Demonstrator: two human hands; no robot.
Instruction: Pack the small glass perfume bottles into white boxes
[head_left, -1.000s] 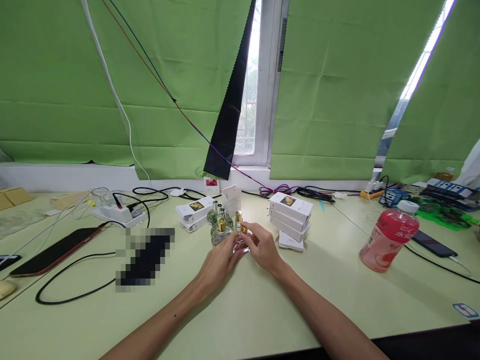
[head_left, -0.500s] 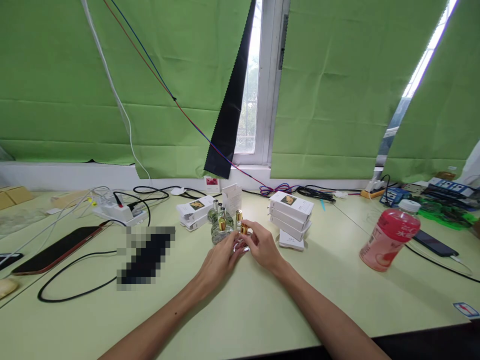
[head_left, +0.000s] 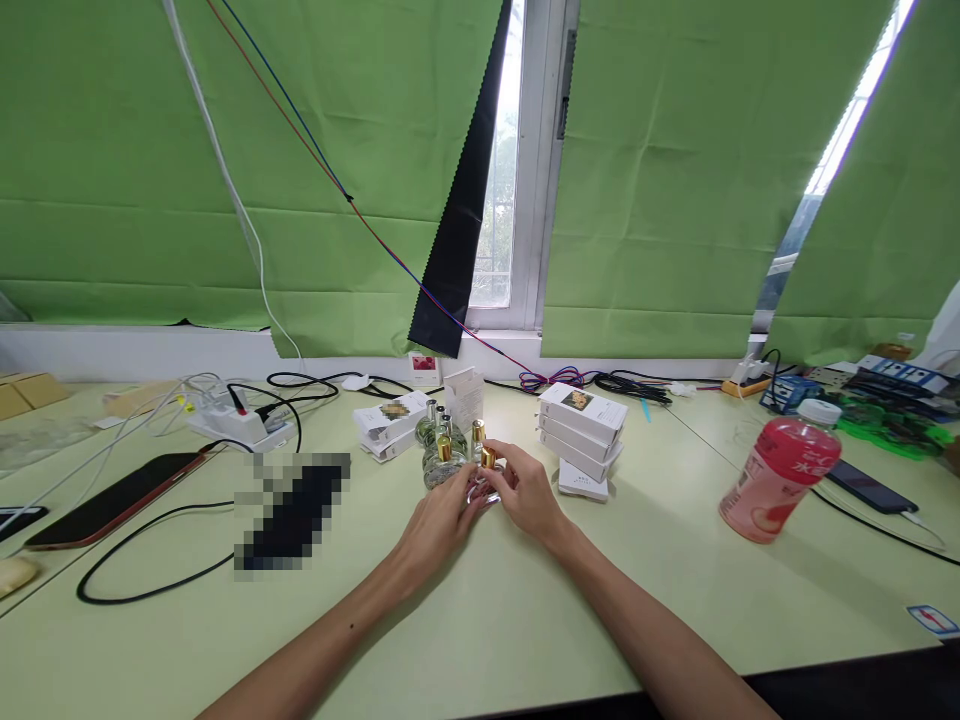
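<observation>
Both my hands meet at the middle of the pale green table (head_left: pixel 480 620) around a small clear glass bottle with a gold cap (head_left: pixel 484 478). My left hand (head_left: pixel 441 524) cups the bottle from the left and below, fingers curled on it. My right hand (head_left: pixel 526 492) pinches it from the right, fingertips near the cap. Just behind stand several similar gold-capped bottles (head_left: pixel 442 455). A stack of white boxes (head_left: pixel 580 428) lies to the right of my hands, and more white boxes (head_left: pixel 391 422) lie to the left behind the bottles.
A pink drink bottle (head_left: pixel 777 472) stands at the right. At the left lie a dark phone (head_left: pixel 112 500), a black cable (head_left: pixel 142 560), a blurred-out dark object (head_left: pixel 292 515) and a white power strip (head_left: pixel 238 425). Cables and gadgets line the window sill.
Almost nothing differs: both hands stay on the small bottle, with only slight finger shifts and a small camera drift.
</observation>
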